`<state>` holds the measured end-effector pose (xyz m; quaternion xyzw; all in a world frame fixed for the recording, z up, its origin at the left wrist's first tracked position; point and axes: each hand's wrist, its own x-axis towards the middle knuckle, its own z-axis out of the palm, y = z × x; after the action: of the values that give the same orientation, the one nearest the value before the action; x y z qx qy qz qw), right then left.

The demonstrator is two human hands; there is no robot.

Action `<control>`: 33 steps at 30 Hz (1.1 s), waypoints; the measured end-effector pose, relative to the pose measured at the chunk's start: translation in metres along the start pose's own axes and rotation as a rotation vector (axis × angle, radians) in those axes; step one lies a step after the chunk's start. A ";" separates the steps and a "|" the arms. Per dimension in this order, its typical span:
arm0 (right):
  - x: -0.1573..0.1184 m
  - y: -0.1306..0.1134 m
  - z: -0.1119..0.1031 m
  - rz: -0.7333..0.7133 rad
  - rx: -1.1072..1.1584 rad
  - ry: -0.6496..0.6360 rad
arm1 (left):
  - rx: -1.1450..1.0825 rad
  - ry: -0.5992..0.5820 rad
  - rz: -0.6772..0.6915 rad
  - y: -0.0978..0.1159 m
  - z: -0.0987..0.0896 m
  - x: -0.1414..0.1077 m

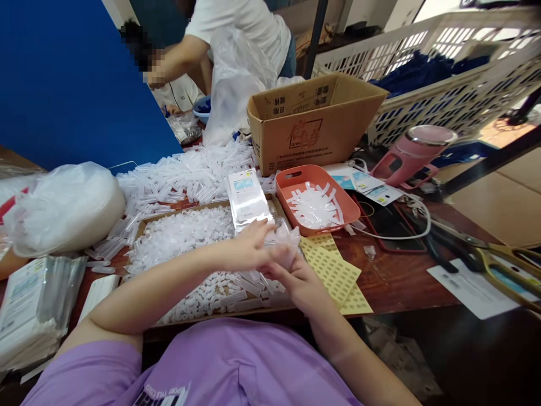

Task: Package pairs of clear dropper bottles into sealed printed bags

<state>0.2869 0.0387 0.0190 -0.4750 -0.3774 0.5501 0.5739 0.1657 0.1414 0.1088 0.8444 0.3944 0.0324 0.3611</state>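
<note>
My left hand (249,245) reaches across from the left, its fingers bent and meeting my right hand (303,282) above the tray's right side. A cluster of translucent plastic pieces (286,242) sits in my right hand's fingers. What my left fingertips pinch is too small to make out. Under my forearm is a shallow cardboard tray (141,228) full of small clear plastic caps (177,231). A flat clear packet with a printed card (246,194) lies at the tray's back right. Yellow sticker sheets (333,273) lie beside my right hand.
Clear tubes (181,172) are heaped behind the tray. An orange basket (350,211) holds white strips. A carton (304,138), pink cup (412,152), phone (393,228) and scissors (486,254) stand or lie rightward. Packets (38,304) are stacked left. Another person (240,28) works behind a blue panel (76,84).
</note>
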 end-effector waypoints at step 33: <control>-0.011 -0.010 0.006 -0.085 -0.112 0.075 | -1.124 0.627 -0.044 -0.031 -0.041 0.005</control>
<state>0.2830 0.0291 0.0315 -0.5103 -0.4054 0.4852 0.5830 0.1350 0.1822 0.1186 0.4686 0.4213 0.4720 0.6166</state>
